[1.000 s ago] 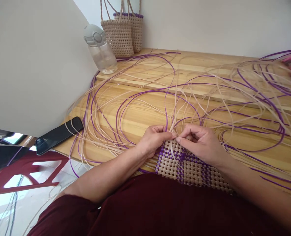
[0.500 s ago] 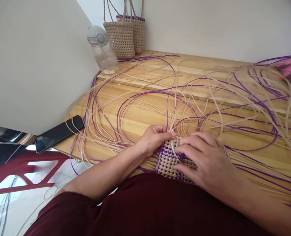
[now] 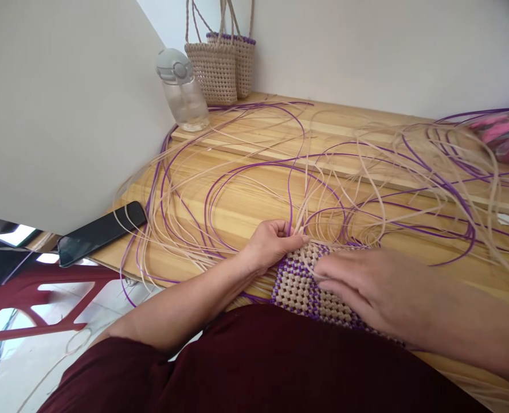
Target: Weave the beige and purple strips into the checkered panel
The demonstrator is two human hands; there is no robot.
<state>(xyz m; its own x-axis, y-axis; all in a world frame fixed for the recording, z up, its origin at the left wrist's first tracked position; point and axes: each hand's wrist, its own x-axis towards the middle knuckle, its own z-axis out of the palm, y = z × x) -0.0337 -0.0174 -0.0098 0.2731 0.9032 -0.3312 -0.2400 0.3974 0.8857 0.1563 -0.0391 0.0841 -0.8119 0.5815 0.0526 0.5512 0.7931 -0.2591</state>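
Observation:
A woven piece (image 3: 295, 291) in beige and purple checks lies against the table's front edge, close to my body. My left hand (image 3: 268, 246) is closed on its upper left edge, thumb on top, where several strands fan upward. Over the weave, my right hand (image 3: 361, 281) is closed, its thumb and fingers pinched together. A thin beige strand (image 3: 305, 261) runs from near my left thumb to those fingertips. The right hand is slightly smeared and covers the right part of the weave.
Long purple strands (image 3: 246, 164) and beige ones loop across the wooden table (image 3: 186, 178). A phone (image 3: 102, 234) lies at the left edge. Behind stand a water bottle (image 3: 184, 100) and two woven bags (image 3: 214, 71). A pink bundle (image 3: 501, 135) is at far right; a red stool (image 3: 61, 292) stands below.
My right hand's fingers have closed together from a spread pose, and it has drawn slightly right and down, uncovering more weave. My left hand keeps its hold.

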